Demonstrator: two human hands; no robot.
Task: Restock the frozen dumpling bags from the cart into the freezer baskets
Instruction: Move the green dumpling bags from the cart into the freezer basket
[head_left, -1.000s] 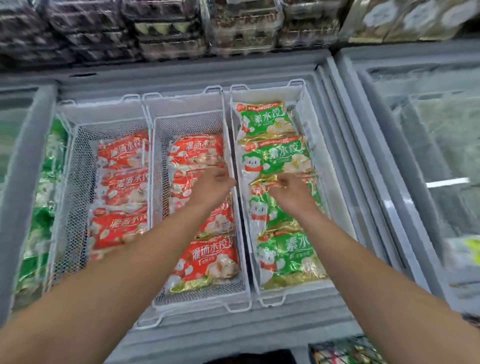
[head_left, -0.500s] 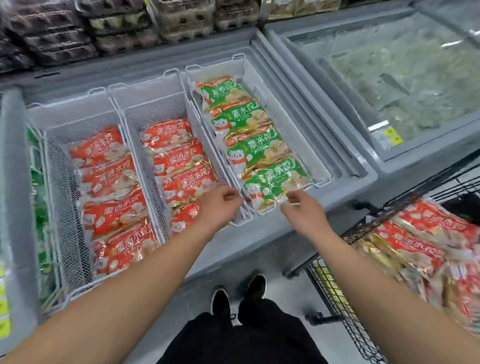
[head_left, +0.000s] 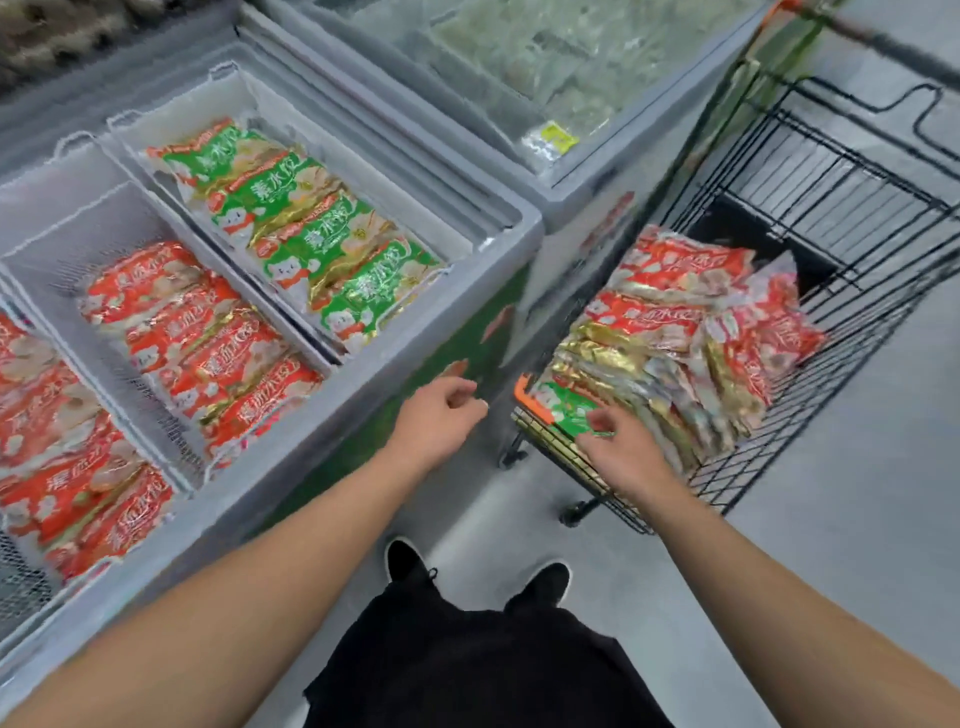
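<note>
Right now the right hand (head_left: 621, 441) hangs over the near left corner of the cart (head_left: 857, 218), fingers bent and their tips at the near edge of a green dumpling bag (head_left: 563, 408); whether they have it pinched or only touch it I cannot tell through the blur. That bag lies directly ahead of the knuckles, a little to the left, flat on the stacked bags, though too little of it shows to give its long axis. Beyond it and to the right rises the heap of red dumpling bags (head_left: 675, 312), slumped against one another and filling the near half of the cart. The left hand (head_left: 441, 415) hovers in the gap between freezer and cart, fingers loosely curled round nothing, farther from the green bag than the right. Out to the left, the freezer (head_left: 405, 358) holds a basket of green bags (head_left: 311, 244) at the far right and a basket of red bags (head_left: 197, 343) beside it. By my reckoning the green bag belongs in that far-right basket, a carry to the left and away.
</note>
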